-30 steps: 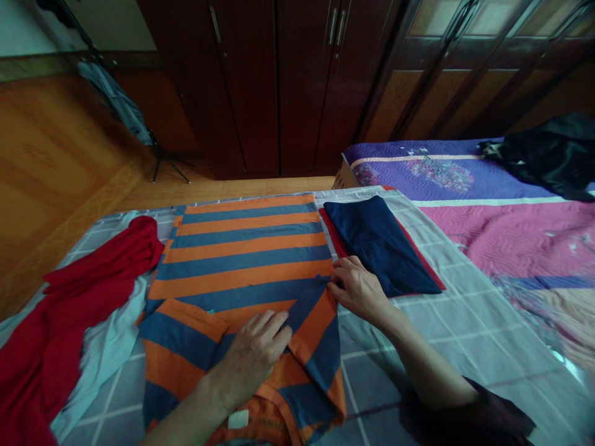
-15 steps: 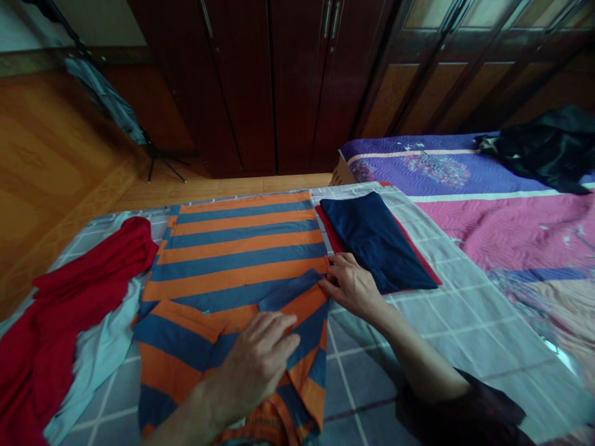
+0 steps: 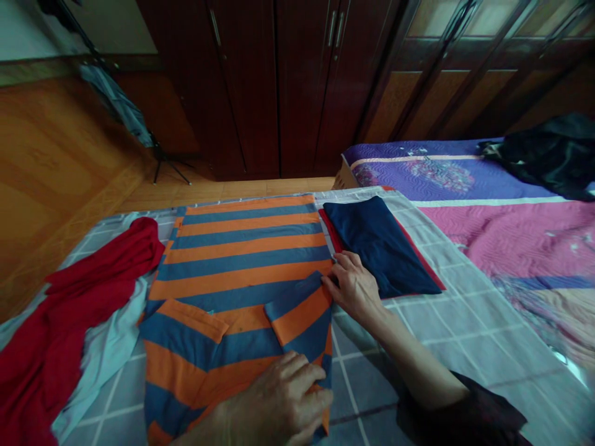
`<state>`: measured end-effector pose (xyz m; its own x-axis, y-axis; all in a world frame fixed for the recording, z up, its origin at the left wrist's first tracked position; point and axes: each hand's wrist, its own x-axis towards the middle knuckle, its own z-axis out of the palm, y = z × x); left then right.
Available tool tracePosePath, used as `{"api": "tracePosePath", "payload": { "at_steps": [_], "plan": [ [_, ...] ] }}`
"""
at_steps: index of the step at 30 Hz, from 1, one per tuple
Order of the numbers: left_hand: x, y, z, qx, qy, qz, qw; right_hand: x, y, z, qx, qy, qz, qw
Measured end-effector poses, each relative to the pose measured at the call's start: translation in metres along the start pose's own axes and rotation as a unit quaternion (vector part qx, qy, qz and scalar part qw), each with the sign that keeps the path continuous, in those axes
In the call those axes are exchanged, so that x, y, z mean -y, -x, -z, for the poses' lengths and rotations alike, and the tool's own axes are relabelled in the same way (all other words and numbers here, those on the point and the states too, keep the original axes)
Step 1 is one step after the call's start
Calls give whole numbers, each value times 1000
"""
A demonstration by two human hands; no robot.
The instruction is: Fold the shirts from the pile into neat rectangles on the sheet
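An orange and blue striped shirt lies spread on the bed, its sleeves folded inward over the body. At its right edge, beside the sleeve fold, my right hand pinches the fabric between thumb and fingers. My left hand rests low on the shirt, near the collar end, fingers stretched to the right and slightly apart. It covers the collar. Just past my right hand is a folded navy garment on top of a folded red one.
Left of the shirt, a crumpled red garment lies over a pale blue cloth. The checked sheet runs rightward to a second bed bearing a black garment. Beyond stand a dark wardrobe and a tripod.
My left hand has moved down and right over the shirt, toward its right edge. The right sleeve fold now lies flatter and squarer. My right hand stays at the same edge.
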<state>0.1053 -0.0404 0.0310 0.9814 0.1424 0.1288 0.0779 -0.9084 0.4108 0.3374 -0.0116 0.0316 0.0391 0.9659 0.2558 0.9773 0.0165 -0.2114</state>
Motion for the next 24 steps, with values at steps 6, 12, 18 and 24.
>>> {"api": "tracePosePath", "payload": {
  "at_steps": [6,12,18,24],
  "plan": [
    [3,-3,-1,-27,39,89,995,30,8,-4,57,-84,152,983],
    [6,-3,-7,-12,6,71,997,35,12,-23,13,-45,146,988],
    [7,-1,9,4,-1,45,999,39,17,-36,-1,-39,169,985],
    [45,46,66,-85,-31,211,973,57,36,-38,29,-52,241,969]
  ]
}}
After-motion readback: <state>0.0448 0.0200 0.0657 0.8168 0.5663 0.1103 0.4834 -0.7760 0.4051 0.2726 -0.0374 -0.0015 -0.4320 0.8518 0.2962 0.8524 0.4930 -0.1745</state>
